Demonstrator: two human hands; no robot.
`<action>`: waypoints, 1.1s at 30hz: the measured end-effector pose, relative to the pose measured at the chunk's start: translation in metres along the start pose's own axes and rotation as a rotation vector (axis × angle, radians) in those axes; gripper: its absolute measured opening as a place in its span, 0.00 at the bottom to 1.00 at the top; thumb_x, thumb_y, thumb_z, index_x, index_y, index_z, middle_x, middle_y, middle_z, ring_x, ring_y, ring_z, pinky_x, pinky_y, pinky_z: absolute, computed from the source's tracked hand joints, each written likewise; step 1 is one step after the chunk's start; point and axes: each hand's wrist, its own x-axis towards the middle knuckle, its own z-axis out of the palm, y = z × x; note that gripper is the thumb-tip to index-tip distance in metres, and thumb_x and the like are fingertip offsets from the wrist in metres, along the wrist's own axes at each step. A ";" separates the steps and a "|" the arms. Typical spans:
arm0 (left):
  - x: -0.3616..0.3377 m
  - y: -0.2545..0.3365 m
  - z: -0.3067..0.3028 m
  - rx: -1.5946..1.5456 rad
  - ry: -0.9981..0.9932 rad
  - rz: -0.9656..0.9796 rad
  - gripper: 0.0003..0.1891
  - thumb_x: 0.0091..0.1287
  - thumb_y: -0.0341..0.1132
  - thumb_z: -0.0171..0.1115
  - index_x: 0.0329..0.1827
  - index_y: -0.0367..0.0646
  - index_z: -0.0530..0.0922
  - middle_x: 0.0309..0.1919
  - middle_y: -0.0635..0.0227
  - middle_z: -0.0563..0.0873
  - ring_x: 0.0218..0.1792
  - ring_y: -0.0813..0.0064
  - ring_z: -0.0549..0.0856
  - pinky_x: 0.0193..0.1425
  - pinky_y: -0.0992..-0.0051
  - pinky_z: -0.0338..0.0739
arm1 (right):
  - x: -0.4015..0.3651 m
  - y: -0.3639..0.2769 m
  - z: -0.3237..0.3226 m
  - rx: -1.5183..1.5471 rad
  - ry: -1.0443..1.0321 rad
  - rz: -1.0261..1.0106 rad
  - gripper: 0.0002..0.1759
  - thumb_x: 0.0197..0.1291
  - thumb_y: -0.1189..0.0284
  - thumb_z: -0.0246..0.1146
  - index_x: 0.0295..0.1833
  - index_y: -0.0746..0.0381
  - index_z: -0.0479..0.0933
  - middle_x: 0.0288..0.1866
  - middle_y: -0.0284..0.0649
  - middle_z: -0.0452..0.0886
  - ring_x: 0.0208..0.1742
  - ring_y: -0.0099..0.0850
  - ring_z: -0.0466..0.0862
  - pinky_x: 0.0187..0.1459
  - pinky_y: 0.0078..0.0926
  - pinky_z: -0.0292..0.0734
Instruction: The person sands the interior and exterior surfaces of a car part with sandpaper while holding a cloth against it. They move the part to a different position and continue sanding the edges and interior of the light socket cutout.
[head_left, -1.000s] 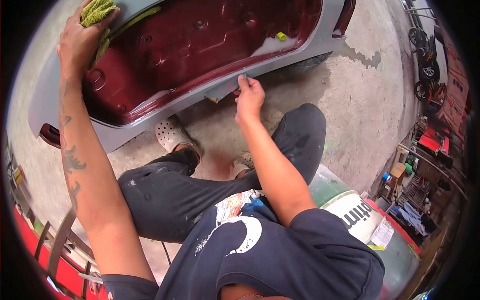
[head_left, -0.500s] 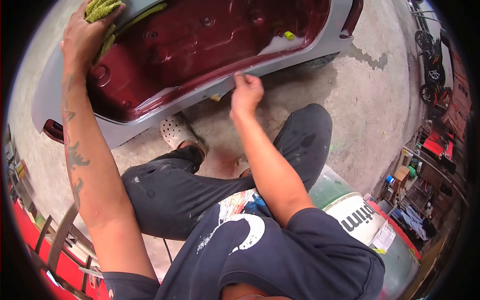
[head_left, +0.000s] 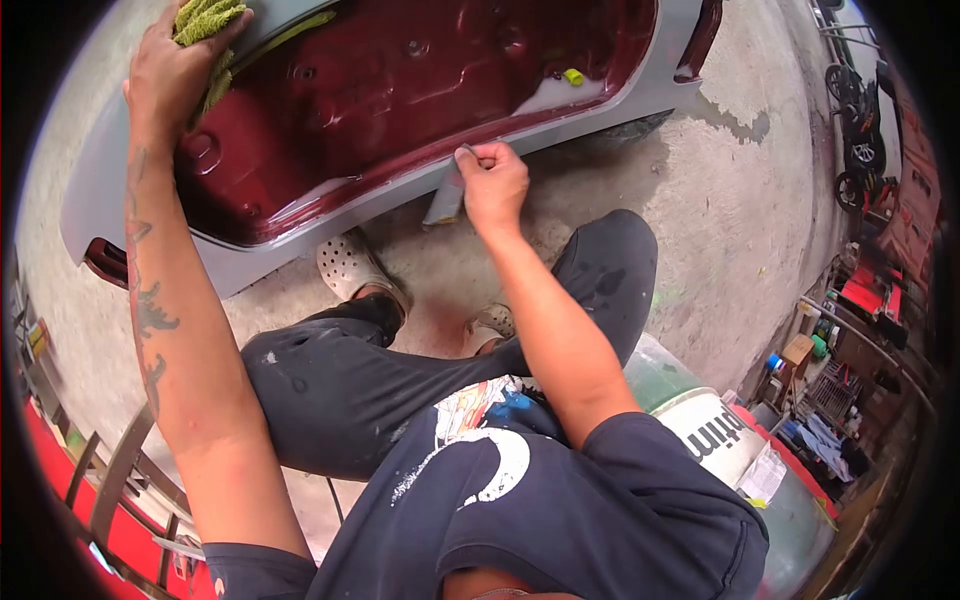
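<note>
A car body panel point(head_left: 330, 218) is seen across the top of the view, beyond the person's knees, with its grey rim facing the lap. Its deep inner recess point(head_left: 330, 125) is coloured dark red and glossy.

A yellow-green cloth point(head_left: 205, 20) is gripped by the left hand point(head_left: 168, 78) at the panel's upper left edge, and part of the cloth is hung down beside the palm, over the recess. The ends of some fingers are cut off by the top of the view.

A grey abrasive sheet point(head_left: 443, 203) is pinched between the thumb and bent fingers of the right hand point(head_left: 496, 192), which is closed. The sheet is held at the near rim of the panel, its free end slanted down and to the left over the floor. Whether the rim is touched by the sheet cannot be told.

In the right part of the recess, a small yellow cap point(head_left: 573, 76) is seen beside a whitish patch of liquid point(head_left: 552, 96). A dark, crumpled item point(head_left: 628, 130) is partly covered by the panel's near right edge.

Pale perforated clogs point(head_left: 345, 265) are worn on the feet, which are set on the stained concrete floor point(head_left: 735, 230). A white lettered bucket point(head_left: 705, 430) is placed beside the person, on the right.
</note>
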 end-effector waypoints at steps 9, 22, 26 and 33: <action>0.008 -0.009 0.000 0.081 -0.004 -0.029 0.32 0.52 0.37 0.81 0.62 0.43 0.81 0.52 0.56 0.86 0.53 0.61 0.85 0.61 0.66 0.79 | -0.023 0.017 0.025 0.156 0.108 0.191 0.12 0.61 0.69 0.73 0.38 0.67 0.80 0.31 0.41 0.83 0.34 0.30 0.80 0.41 0.34 0.78; 0.005 -0.011 0.004 0.032 0.008 -0.048 0.31 0.53 0.35 0.80 0.62 0.43 0.81 0.52 0.59 0.86 0.53 0.65 0.85 0.61 0.67 0.80 | -0.068 -0.009 0.063 0.257 0.039 0.281 0.11 0.61 0.70 0.72 0.38 0.66 0.78 0.31 0.39 0.83 0.34 0.29 0.81 0.42 0.31 0.78; 0.001 -0.021 0.005 0.060 0.008 0.102 0.30 0.53 0.34 0.79 0.62 0.44 0.81 0.52 0.59 0.87 0.52 0.66 0.85 0.61 0.67 0.80 | -0.020 0.006 0.029 0.361 0.199 0.266 0.09 0.61 0.74 0.70 0.39 0.66 0.78 0.34 0.36 0.82 0.37 0.26 0.78 0.43 0.29 0.77; 0.038 -0.087 0.006 0.237 -0.117 0.149 0.33 0.63 0.54 0.74 0.69 0.51 0.80 0.62 0.59 0.85 0.62 0.64 0.84 0.67 0.67 0.75 | 0.044 0.013 -0.005 0.373 0.393 0.370 0.12 0.61 0.73 0.70 0.43 0.69 0.77 0.36 0.38 0.82 0.36 0.29 0.79 0.44 0.31 0.78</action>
